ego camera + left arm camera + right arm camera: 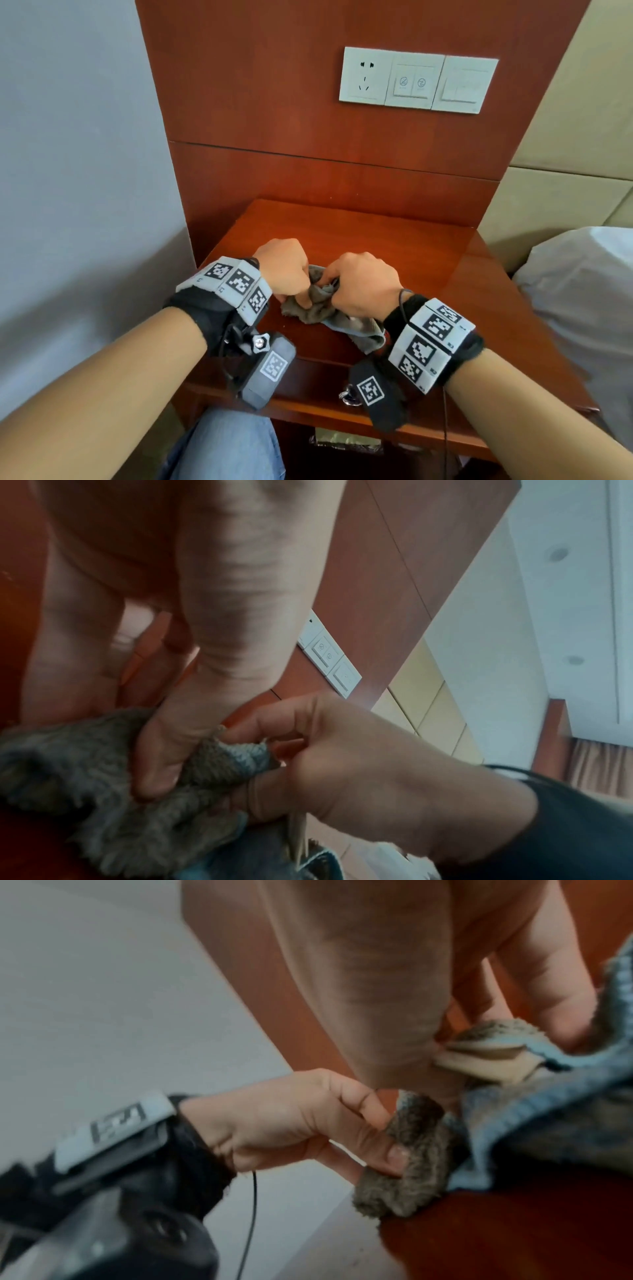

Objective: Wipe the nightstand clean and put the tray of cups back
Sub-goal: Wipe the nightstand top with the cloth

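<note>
— Two hands on one cloth (318, 306), and nothing else on the nightstand (394, 246). Why both?

— My guess is they are folding or bunching it into a pad before wiping. The cloth is grey-brown and fuzzy with a paler blue-grey edge, and it lies crumpled near the front edge of the top, part of it trailing towards the right wrist.

— How are the hands set?

— The left hand (284, 267) has its fingers curled down into the fabric; in the right wrist view its thumb and forefinger pinch a rolled fold. The right hand (364, 284) pinches the cloth too: the left wrist view shows its fingertips closed on a small peak of it. The two hands are almost touching, knuckles up.

— Why so near the front?

— Probably just the easiest reach; the person's knee in jeans (226, 445) sits right below that edge.

— And the tray of cups?

— Not in any view. I can't tell where it has been set down. The wooden top looks bare, which suits wiping before the tray returns.

— Around it?

— A wood back panel with a white socket and switch plate (418, 80), a grey wall to the left, white bedding (582, 291) to the right.
</note>
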The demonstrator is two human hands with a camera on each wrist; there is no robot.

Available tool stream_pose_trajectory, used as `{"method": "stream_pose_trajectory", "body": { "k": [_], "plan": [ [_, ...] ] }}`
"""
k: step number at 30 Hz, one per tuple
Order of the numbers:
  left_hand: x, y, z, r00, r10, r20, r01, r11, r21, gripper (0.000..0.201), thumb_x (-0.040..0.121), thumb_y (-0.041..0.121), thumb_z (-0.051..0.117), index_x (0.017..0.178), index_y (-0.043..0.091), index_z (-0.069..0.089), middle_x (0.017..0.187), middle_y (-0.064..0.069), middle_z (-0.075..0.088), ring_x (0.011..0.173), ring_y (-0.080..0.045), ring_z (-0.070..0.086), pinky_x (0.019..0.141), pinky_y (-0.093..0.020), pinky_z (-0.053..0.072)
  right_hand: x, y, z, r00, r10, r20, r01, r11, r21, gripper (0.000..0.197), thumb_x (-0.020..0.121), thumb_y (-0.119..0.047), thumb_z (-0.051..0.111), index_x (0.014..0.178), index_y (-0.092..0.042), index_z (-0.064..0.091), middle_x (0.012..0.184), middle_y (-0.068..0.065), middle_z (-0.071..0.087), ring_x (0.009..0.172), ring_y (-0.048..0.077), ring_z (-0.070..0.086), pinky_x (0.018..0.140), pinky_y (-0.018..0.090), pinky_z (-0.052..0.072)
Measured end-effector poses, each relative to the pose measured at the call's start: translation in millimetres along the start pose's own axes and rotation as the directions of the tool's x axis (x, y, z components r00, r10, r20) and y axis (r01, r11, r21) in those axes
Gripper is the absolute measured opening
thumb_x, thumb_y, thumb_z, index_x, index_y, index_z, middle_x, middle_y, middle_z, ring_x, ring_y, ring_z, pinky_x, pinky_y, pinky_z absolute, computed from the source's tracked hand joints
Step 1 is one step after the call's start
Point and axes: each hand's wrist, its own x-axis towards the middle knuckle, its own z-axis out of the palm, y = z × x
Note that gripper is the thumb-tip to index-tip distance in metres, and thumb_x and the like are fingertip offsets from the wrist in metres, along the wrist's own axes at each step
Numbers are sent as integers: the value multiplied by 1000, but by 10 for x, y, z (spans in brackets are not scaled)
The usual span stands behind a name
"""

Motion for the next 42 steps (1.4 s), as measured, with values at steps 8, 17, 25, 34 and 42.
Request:
{"method": "stream_pose_trajectory", "body": {
  "k": [8, 17, 25, 34, 42],
  "plan": [
    [-188, 14, 44, 994, -32, 103, 44, 992, -120, 27, 58, 12, 91, 79, 2, 76, 79, -14, 75, 77, -29, 75, 74, -38, 62, -246, 18, 29, 999, -32, 10, 32, 998, 46, 42, 74, -19, 59, 106, -44, 71, 112, -10, 66, 89, 17, 61, 65, 26, 44],
    [-283, 53, 98, 989, -62, 136, 76, 992, -100, 26, 56, 10, 91, 76, 4, 75, 81, -18, 76, 75, -29, 76, 75, -39, 62, -421, 31, 71, 996, -89, 21, 88, 995, 37, 40, 76, -17, 59, 107, -41, 70, 113, -10, 63, 94, 19, 60, 67, 28, 45],
    [-140, 430, 215, 985, 25, 168, -23, 1000, -11, 19, 56, 5, 90, 67, 8, 75, 77, -15, 75, 73, -31, 75, 70, -40, 63, -628, 336, 60, 999, -23, -22, 24, 999, 42, 39, 77, -16, 60, 109, -37, 70, 119, -6, 60, 100, 24, 61, 74, 31, 51],
    [365, 1555, 675, 931, 283, 233, -299, 954, 37, 11, 70, 2, 75, 80, 4, 79, 88, -16, 77, 71, -29, 75, 66, -39, 63, -991, 1366, -106, 953, 270, -136, -265, 963, 51, 36, 75, -25, 62, 106, -42, 70, 111, -8, 65, 97, 23, 64, 69, 26, 45],
    [598, 2246, 1036, 906, 372, 204, -394, 915, 83, 10, 76, 2, 59, 73, 6, 68, 75, -10, 64, 63, -26, 60, 62, -29, 52, -1182, 2055, -215, 913, 381, -150, -375, 925, 64, 31, 75, -25, 68, 100, -43, 73, 90, -16, 59, 86, 15, 60, 67, 25, 46]
  ]
}}
